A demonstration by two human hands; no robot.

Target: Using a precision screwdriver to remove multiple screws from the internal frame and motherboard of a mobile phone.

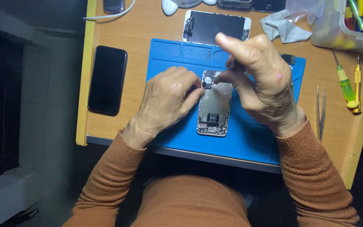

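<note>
Head view: phone teardown well along, opened phone shell (214,105) lies on blue repair mat (232,138).
Screen panel (216,27) already off, lying above the mat; shell looks largely stripped. Left hand (167,98) rests curled on shell's edge, fingertips steadying it; right hand (259,80) pinches narrow at top corner, tool not visible. Bottom parts remain inside. Tweezers (321,111) and screwdrivers (349,86) lie on the worktop (135,122).
</note>
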